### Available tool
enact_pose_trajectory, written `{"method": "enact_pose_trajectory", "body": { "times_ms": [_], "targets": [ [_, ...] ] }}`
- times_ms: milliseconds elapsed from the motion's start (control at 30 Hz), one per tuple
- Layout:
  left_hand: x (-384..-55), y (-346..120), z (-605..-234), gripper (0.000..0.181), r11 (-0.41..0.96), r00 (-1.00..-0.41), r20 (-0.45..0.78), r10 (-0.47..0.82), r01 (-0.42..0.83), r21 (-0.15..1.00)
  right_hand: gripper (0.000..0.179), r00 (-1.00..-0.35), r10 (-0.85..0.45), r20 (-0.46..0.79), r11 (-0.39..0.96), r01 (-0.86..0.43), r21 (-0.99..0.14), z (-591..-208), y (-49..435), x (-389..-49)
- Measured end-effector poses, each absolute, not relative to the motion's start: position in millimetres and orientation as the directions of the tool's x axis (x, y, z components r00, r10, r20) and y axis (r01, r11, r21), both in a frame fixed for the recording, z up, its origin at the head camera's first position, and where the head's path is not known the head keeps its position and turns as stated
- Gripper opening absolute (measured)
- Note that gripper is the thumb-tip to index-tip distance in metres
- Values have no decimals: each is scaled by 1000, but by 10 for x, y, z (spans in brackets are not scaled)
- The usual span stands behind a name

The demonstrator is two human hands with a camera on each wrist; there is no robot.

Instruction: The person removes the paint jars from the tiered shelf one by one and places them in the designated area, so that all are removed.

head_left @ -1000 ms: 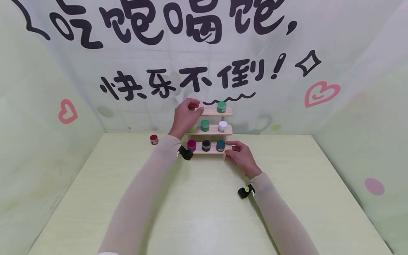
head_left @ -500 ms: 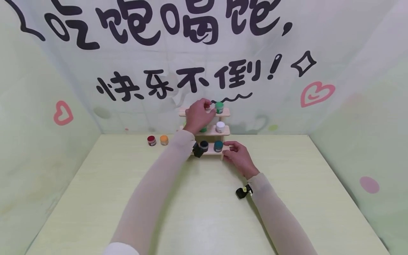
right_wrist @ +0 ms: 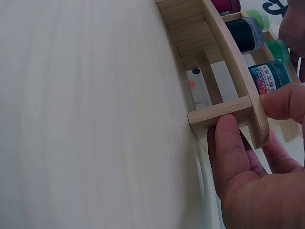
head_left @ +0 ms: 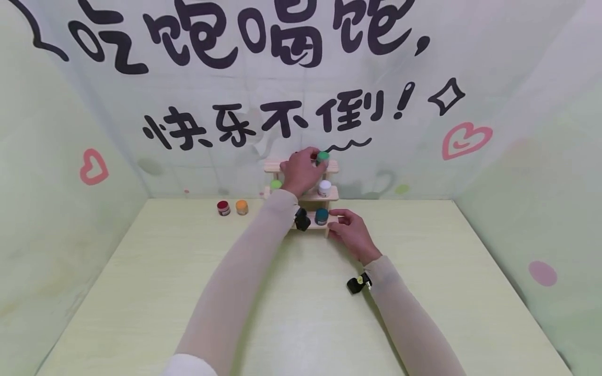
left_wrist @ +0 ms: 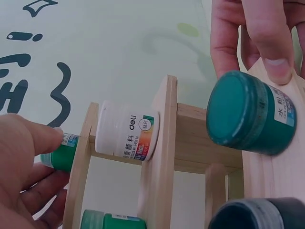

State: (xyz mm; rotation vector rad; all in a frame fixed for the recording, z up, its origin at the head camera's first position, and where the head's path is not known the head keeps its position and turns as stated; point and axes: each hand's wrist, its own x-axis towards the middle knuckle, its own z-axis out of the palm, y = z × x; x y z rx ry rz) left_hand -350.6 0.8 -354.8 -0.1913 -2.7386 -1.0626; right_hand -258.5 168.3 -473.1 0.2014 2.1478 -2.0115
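My left hand [head_left: 301, 171] is at the right end of the top shelf of a three-step wooden rack [head_left: 273, 166], pinching a green paint jar [left_wrist: 64, 155] between thumb and fingers. Below it, on the middle step, stands a white paint jar [head_left: 324, 188], with a light green jar [head_left: 276, 184] at that step's left. My right hand [head_left: 354, 237] grips the right end of the bottom step; its thumb lies by a teal jar [right_wrist: 270, 77] and its fingers press the end leg. A black jar [right_wrist: 244, 34] and a magenta jar [right_wrist: 226, 5] share that step, hidden in the head view.
A dark red jar [head_left: 223, 208] and an orange jar [head_left: 242, 207] stand on the pale table [head_left: 301, 313], left of the rack. A lettered cloth wall [head_left: 400, 151] rises close behind the rack. Each wrist carries a small black camera [head_left: 302, 219].
My left hand has slid rightward along the top shelf and taken hold of the green jar. The orange jar has come into sight from behind the sleeve. My right hand keeps its grip.
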Motion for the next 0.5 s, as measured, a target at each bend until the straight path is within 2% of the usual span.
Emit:
{"method": "enact_pose_trajectory", "body": {
  "times_ms": [167, 500],
  "targets": [
    [-3497, -28, -3575, 36, 697, -972, 230, 48, 197, 690, 41, -971, -22, -239, 81, 237, -968, -4746, 1680, -2580],
    [-3385, -193, -3513, 37, 566, -967, 241, 76, 241, 788, 41, -974, -20, -224, 79, 222, -972, -4749, 1683, -2597]
  ]
}}
